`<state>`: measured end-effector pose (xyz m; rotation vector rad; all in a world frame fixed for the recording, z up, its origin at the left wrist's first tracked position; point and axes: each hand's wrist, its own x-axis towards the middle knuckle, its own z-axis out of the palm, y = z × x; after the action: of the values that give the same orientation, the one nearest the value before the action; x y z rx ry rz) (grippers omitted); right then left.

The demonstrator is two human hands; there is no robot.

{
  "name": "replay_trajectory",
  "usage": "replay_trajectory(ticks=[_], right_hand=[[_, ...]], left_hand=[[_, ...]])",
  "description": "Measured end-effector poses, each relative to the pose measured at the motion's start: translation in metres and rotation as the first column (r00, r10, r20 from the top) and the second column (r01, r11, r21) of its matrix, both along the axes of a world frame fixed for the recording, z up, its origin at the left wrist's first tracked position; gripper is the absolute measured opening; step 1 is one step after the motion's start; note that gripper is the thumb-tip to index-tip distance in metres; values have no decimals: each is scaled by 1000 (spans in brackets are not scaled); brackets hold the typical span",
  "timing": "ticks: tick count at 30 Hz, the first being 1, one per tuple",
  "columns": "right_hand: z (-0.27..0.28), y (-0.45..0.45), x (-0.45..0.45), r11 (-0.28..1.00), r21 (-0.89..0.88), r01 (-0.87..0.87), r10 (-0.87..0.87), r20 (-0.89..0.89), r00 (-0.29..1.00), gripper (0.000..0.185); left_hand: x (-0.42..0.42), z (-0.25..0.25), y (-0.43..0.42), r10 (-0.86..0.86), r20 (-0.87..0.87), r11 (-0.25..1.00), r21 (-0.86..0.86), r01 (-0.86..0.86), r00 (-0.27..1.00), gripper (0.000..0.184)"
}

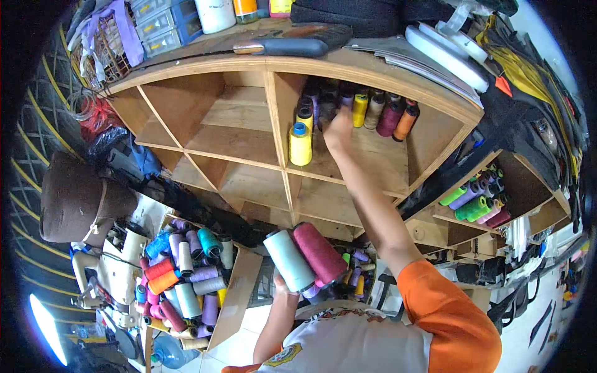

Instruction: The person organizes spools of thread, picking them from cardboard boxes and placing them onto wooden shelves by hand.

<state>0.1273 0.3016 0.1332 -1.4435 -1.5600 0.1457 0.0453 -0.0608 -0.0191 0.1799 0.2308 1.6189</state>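
My right hand (pixel 337 129) reaches into the upper right compartment of the wooden shelf (pixel 280 118), with its fingers closed around a dark spool that is mostly hidden. Beside it stand a yellow spool (pixel 360 109), a beige spool (pixel 374 112), a maroon spool (pixel 389 118) and an orange spool (pixel 405 122). A larger yellow cone (pixel 300 146) is at the compartment's front left. Low in the middle, my left hand (pixel 286 287) holds up a pale mint cone (pixel 290 261) and a dark pink cone (pixel 319 253) side by side; most of its fingers are behind them.
An open cardboard box (pixel 233 298) of mixed spools sits at lower left, beside a white sewing machine (pixel 127 267). More spools (pixel 474 208) fill a compartment at right. A black-handled tool (pixel 283 47) lies on the shelf top. A blue water bottle (pixel 174 352) is below.
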Motion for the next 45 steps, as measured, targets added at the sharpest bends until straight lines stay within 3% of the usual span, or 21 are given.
replay_trajectory(ticks=[3,6,7,8,9,11,12,13,14,19,22,23,26,27,29,31,33,36,38,45], right_hand=[[4,-20,0,994,99,42,-38,-49,998,49],[-7,-18,15,981,123,-149,169,-174,970,47],[48,-81,21,960,-135,-247,219,-191,957,42],[46,-100,32,886,-149,-439,415,-171,894,44],[72,-130,47,616,-572,-542,563,-162,811,50],[77,-182,63,300,-524,-797,773,-355,525,56],[77,-198,72,319,-587,-744,840,-189,509,60],[82,-210,76,245,-691,-680,852,-181,491,60],[94,-227,79,224,-643,-732,833,-264,486,60],[67,-227,97,243,-674,-697,765,-309,566,55],[58,-230,104,149,-479,-865,493,-722,485,54],[65,-231,110,149,-488,-860,433,-750,500,52],[55,-211,121,331,-282,-900,178,-919,353,50],[36,-189,122,493,-229,-839,152,-927,343,49],[68,-170,110,611,-76,-788,286,-907,309,49],[69,-136,98,770,-111,-628,289,-818,498,47],[25,-72,92,870,-49,-490,389,-542,745,47],[15,-45,58,947,24,-321,275,-576,770,41],[-13,-13,51,960,75,-270,271,-492,827,44],[-23,-11,46,986,124,-116,137,-180,974,53]], left_hand=[[-6,9,2,-19,13,998,65,19,1000,104],[-10,22,8,-44,-5,997,70,44,999,102],[-10,25,9,-50,-16,997,63,51,999,101],[-12,28,11,-58,-24,996,60,60,998,101],[-14,32,15,-69,-35,996,61,71,997,100],[-14,41,22,-92,-55,993,66,95,994,99],[-13,46,25,-107,-66,991,69,111,992,99],[-13,51,28,-118,-77,990,71,123,990,98],[-11,56,31,-133,-90,988,70,140,987,97],[-4,46,35,-207,-36,970,123,210,978,92],[1,47,31,-196,-38,972,125,199,980,97],[3,52,30,-186,-46,973,127,190,982,100],[18,99,32,-170,0,971,168,168,985,108],[16,91,37,-221,-17,942,255,218,975,112],[14,88,37,-200,-32,948,247,202,979,111],[10,81,38,-223,-25,939,263,221,975,110],[11,83,34,-207,-27,950,234,207,978,111],[11,89,30,-198,-1,954,228,193,980,110],[10,89,28,-191,22,952,247,179,981,109],[3,77,25,-162,9,957,247,155,987,108]])
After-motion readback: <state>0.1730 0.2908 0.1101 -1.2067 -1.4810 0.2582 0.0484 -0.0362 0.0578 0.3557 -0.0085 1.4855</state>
